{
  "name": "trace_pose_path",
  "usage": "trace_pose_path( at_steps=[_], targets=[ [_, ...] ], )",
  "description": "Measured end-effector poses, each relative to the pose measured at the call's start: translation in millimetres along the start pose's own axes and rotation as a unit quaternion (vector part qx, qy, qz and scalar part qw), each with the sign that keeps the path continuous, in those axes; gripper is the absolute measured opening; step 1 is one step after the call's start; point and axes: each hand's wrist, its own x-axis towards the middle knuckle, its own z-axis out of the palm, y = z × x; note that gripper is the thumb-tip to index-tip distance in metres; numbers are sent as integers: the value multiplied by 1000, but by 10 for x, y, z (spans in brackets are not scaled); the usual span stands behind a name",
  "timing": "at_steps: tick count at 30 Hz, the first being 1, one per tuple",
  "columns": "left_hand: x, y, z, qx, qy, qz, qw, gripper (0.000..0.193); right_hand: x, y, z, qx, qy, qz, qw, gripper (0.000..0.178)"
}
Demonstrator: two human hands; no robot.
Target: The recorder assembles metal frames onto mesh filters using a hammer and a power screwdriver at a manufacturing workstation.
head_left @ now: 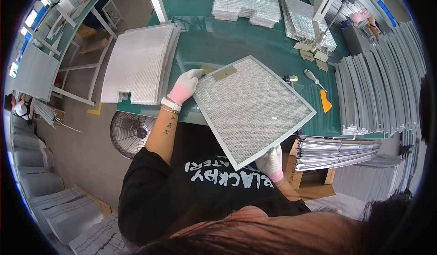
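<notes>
I hold a square metal mesh filter (251, 108) with a silver frame, tilted over the near edge of the green table (214, 41). My left hand (185, 85), in a white and pink glove, grips the filter's far left corner next to a small brass-coloured tab. A watch sits on that wrist. My right hand (270, 161), gloved the same way, holds the filter's near edge from underneath, and the frame hides most of its fingers.
A stack of mesh sheets (140, 63) lies left on the table, more stacks (247, 1) at the back. A screwdriver (314, 79), an orange scraper (325, 101) and rows of grey frame strips (378, 91) lie right. A fan (132, 132) stands on the floor.
</notes>
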Motion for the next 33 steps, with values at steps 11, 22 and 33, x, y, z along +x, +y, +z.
trace_pose_path(
  at_steps=[11,22,33],
  targets=[
    [-14,6,15,5,0,-16,1000,43,0,32,2,21,14,-19,999,67],
    [28,-208,84,-248,161,32,955,53,-64,561,-935,-230,-11,0,973,43],
    [-606,1122,228,-367,97,127,916,41,-15,860,-1038,145,43,161,975,47]
  ],
)
